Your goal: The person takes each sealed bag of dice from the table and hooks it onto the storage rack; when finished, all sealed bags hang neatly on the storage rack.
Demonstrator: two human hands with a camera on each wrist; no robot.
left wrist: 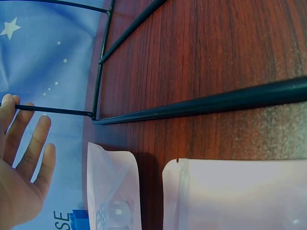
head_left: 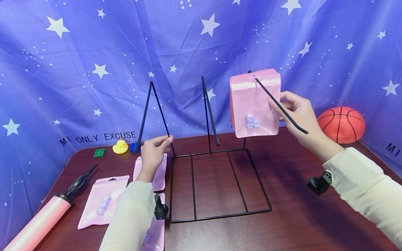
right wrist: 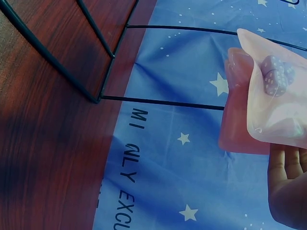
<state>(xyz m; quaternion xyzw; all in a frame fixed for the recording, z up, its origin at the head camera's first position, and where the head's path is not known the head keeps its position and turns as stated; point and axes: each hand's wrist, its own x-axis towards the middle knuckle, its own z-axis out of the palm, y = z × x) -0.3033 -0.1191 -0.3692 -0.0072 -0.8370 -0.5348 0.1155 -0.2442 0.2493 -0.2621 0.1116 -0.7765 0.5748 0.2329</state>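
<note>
Pink Bags Hang on a Black Rack

A black wire rack [head_left: 220,217] stands on the bench [head_left: 294,222], closer to the far edge than the near edge. A bunch of pink bags [head_left: 258,104] hangs on its right hook [head_left: 280,106]. Little dice [head_left: 251,122] show in the front bag. The right hand [head_left: 297,110] pinches the side of the bags, thumb in front and fingers behind. The left hand [head_left: 153,153] pinches the rack's left back wire, with its other fingers spread.

Three flat bags [head_left: 111,187] lie toward the left edge, partly hidden by the arm. A pink pump [head_left: 31,238] lies along that edge. A green block [head_left: 99,153], a yellow duck [head_left: 120,147] and a blue block [head_left: 133,147] sit by the far edge. A red ball [head_left: 341,125] sits near the far right corner.
</note>
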